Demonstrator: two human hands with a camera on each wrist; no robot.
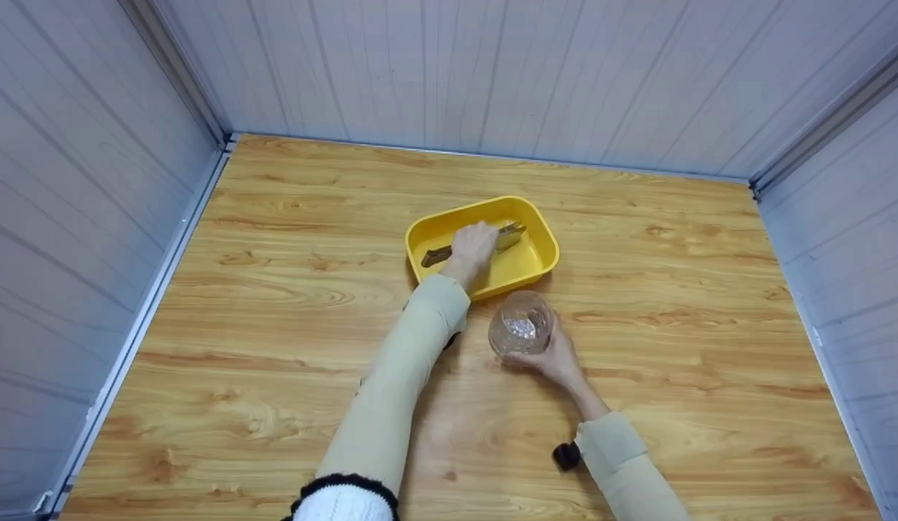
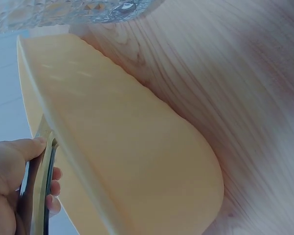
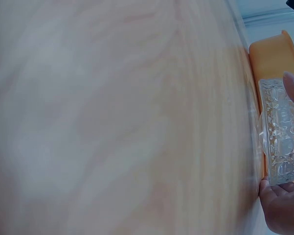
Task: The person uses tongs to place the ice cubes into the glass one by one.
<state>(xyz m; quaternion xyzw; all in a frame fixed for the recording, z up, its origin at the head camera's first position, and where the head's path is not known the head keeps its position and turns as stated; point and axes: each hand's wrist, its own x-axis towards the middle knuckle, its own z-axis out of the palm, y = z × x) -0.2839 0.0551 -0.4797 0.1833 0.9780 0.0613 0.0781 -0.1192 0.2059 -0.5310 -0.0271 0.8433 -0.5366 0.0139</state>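
My left hand [image 1: 474, 246] reaches into a yellow plastic bin [image 1: 543, 271]. It grips a long utensil with a brown handle [image 1: 435, 255] and a metallic end [image 1: 511, 236]. In the left wrist view, thumb and fingers pinch two slim brown-and-metal strips [image 2: 41, 171] beside the bin's rim; I cannot tell the utensil's exact kind. Just in front of the bin, my right hand [image 1: 553, 356] holds a clear patterned glass [image 1: 519, 322] from its right side. The right wrist view has the thumb and fingers on opposite sides of the textured glass [image 3: 283, 132], close to the tabletop.
A wood-grain tabletop [image 1: 289, 289] spreads around the bin. Pale panelled walls [image 1: 456, 72] enclose it at the back, left and right. A small black device [image 1: 566, 456] sits at the right sleeve.
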